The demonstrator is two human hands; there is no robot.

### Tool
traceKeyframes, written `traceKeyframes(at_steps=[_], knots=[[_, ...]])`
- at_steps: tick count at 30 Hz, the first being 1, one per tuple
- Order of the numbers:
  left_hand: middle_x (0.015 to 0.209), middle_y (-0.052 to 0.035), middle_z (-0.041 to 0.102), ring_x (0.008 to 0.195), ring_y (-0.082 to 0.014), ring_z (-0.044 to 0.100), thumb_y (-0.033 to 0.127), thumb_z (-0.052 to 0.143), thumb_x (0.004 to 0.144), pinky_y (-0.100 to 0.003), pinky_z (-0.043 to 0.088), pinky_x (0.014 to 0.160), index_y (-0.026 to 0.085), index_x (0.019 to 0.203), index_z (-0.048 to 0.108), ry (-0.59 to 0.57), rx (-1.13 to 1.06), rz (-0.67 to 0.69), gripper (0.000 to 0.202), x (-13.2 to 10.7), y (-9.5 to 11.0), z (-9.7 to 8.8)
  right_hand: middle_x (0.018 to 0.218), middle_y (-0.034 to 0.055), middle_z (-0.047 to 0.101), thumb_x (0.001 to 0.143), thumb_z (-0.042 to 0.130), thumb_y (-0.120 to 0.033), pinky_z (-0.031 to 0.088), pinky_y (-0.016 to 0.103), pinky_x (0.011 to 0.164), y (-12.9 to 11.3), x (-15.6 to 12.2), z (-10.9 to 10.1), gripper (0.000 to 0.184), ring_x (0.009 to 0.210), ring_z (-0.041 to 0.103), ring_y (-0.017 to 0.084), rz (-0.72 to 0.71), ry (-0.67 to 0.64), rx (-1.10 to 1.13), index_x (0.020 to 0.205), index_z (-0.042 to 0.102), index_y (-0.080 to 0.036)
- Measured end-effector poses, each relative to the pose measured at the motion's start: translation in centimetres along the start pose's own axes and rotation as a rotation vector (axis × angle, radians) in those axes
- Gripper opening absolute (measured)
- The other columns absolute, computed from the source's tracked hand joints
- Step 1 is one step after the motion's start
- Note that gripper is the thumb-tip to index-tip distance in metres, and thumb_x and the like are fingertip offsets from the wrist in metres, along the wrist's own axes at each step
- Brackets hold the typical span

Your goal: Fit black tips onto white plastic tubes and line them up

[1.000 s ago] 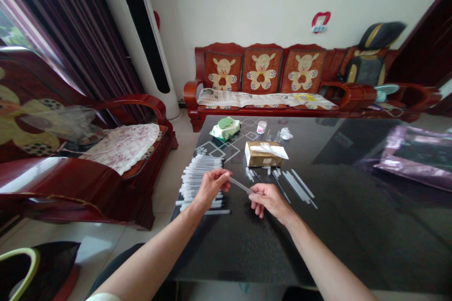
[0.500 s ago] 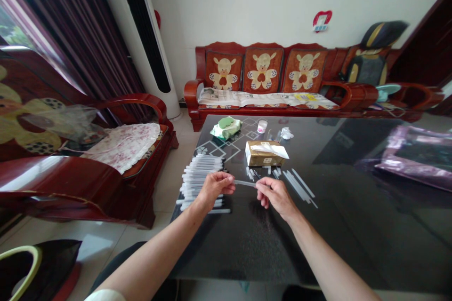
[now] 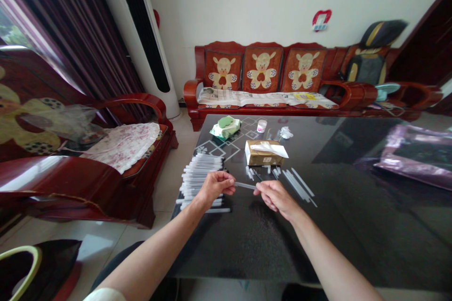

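Note:
A thin translucent white pen barrel (image 3: 246, 186) is stretched level between my hands above the dark table. My left hand (image 3: 219, 183) pinches its left end between thumb and fingers. At the other end, the fingertips of my right hand (image 3: 273, 194) are closed on it. A stack of whitish pens (image 3: 201, 174), some with black ends, lies just behind and left of my left hand. Beyond my right hand are several loose slender tubes (image 3: 298, 186). Small white caps (image 3: 249, 173) and a dark thin piece (image 3: 257, 175) lie in front of the tissue box.
On the dark glossy table (image 3: 339, 240) stand a gold tissue box (image 3: 265, 154), a green wipes pack (image 3: 226, 128), a small white cup (image 3: 262, 125) and a crumpled tissue (image 3: 286, 132). A shiny purple package (image 3: 416, 155) lies at the right. A wooden armchair (image 3: 88, 188) flanks the left side.
My right hand has turned slightly, with its fingers drawn in more around the barrel's end, which sits a little lower. My left hand has hardly moved.

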State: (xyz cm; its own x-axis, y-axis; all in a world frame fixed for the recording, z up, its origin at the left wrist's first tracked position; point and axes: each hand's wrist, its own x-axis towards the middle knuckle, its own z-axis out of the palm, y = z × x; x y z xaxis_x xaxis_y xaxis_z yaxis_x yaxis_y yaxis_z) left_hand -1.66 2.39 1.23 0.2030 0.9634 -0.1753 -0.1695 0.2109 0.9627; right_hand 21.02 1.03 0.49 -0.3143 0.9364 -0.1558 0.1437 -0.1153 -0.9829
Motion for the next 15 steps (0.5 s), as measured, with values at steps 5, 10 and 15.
traceKeyframes(at_steps=[5,10,15], knots=[[0.06,-0.0049,0.066,0.052,-0.0116,0.061,0.04,0.08,0.058,-0.022,0.052,0.053,0.009,0.074,0.065,0.046,-0.012,-0.02,0.038,0.21,-0.46,-0.12,0.052,-0.0043,0.057,0.075,0.068,-0.039,0.029,0.014,0.033,0.17,0.34,-0.22,0.029,0.035,0.04,0.004,-0.056,0.085,-0.055,0.089,0.065,-0.013],[0.061,-0.0052,0.066,0.054,-0.0123,0.062,0.041,0.081,0.057,-0.023,0.053,0.055,0.009,0.074,0.064,0.036,-0.02,-0.03,0.04,0.08,-0.81,0.06,0.044,-0.0068,0.048,0.08,0.063,-0.039,0.025,0.013,0.032,0.43,0.47,-0.31,0.026,0.033,0.036,0.003,-0.067,0.098,-0.073,0.077,0.065,-0.013],[0.061,-0.0052,0.066,0.056,-0.0128,0.063,0.04,0.081,0.058,-0.024,0.053,0.056,0.009,0.078,0.064,0.009,-0.015,0.004,0.041,-0.21,-0.48,0.27,0.039,-0.0102,0.036,0.085,0.051,-0.048,0.019,0.016,0.028,0.54,0.04,-0.16,0.037,0.028,0.027,0.004,0.009,0.007,-0.013,0.076,0.06,-0.013]])
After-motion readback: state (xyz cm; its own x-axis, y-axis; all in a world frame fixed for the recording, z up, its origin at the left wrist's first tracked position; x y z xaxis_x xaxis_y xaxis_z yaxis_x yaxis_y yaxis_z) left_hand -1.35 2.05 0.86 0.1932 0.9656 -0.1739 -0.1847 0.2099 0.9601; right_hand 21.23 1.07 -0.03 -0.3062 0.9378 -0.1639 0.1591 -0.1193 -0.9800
